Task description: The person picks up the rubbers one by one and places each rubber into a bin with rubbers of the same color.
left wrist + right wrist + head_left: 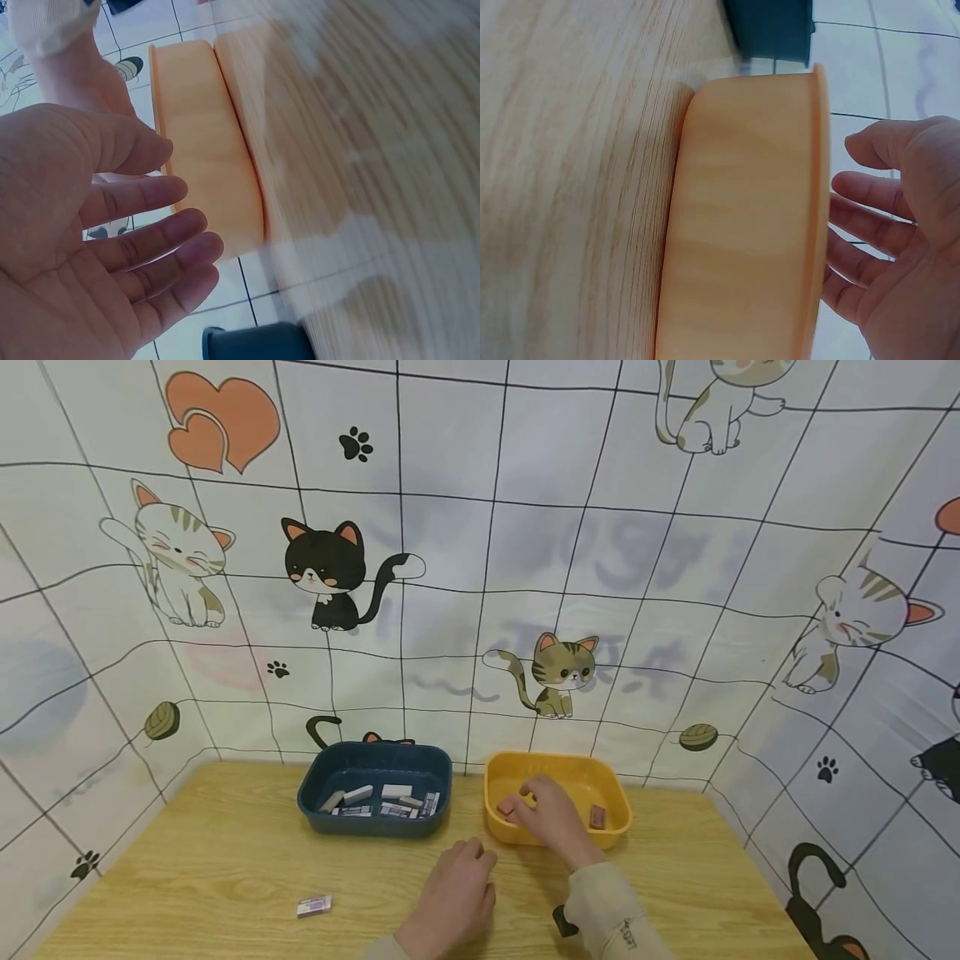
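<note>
My right hand (553, 814) reaches over the front rim of a yellow plastic bin (617, 793), thumb and fingers apart. Beside its fingertips in the bin lies a small reddish-brown block (507, 804), and another brown block (597, 817) rests further right. The right wrist view has the hand (900, 225) behind the bin's rim, nothing visible between thumb and fingers. My left hand (455, 893) hovers above the table in front of the bins. In the left wrist view that hand (97, 232) shows an empty palm and loosely bent fingers.
A dark blue bin (315, 810) stands left of the yellow one, holding several white erasers, some in printed sleeves. One sleeved eraser (313, 906) lies on the wooden table (225, 852) at the left. A cat-printed cloth (442, 543) hangs close behind the bins.
</note>
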`<state>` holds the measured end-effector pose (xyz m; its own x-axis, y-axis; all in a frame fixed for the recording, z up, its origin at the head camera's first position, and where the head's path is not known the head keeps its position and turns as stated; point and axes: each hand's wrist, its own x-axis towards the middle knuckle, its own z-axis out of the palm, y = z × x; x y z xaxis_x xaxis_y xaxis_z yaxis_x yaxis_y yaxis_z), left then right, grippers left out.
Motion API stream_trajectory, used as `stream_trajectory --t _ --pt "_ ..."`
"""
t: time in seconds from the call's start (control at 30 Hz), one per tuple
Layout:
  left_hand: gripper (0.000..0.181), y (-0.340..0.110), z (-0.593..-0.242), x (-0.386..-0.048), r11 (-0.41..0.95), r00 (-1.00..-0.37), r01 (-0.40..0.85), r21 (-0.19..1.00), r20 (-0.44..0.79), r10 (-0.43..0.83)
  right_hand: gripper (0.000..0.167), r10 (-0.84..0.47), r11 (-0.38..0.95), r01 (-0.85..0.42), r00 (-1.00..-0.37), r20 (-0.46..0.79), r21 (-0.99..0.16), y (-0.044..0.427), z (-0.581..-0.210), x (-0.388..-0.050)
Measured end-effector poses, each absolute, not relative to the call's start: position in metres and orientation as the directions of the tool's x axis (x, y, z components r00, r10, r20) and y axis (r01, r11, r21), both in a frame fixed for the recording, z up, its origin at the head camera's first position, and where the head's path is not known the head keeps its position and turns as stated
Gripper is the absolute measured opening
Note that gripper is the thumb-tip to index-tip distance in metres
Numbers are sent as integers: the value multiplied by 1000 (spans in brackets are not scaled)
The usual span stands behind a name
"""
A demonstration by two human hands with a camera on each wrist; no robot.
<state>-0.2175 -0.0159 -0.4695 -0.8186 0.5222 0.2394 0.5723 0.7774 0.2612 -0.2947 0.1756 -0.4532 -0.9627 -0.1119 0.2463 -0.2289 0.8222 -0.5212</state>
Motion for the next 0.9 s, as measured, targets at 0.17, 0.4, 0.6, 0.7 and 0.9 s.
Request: stream_trajectory --t 0.17,0.4,0.6,0.7,0.9 --pt "17 -26 -473 -217 782 -814 575 241 266 517 10 -145 793 -320 -925 351 -518 181 -458 -281" --pt "15 -38 -476 -216 787 -820 565 249 280 500 4 -136 782 -378 -880 456 -496 181 -460 -260" --pt "15 -54 -477 -217 809 -841 532 250 272 469 6 -176 764 -461 -822 542 -451 174 -457 -247" --pt "19 -63 -474 -216 824 -867 495 275 221 447 8 -179 747 -474 -818 547 -465 171 -455 -241" --pt "20 -78 -471 -215 842 -886 460 282 212 413 12 -165 731 -453 -842 513 -510 163 -456 -233"
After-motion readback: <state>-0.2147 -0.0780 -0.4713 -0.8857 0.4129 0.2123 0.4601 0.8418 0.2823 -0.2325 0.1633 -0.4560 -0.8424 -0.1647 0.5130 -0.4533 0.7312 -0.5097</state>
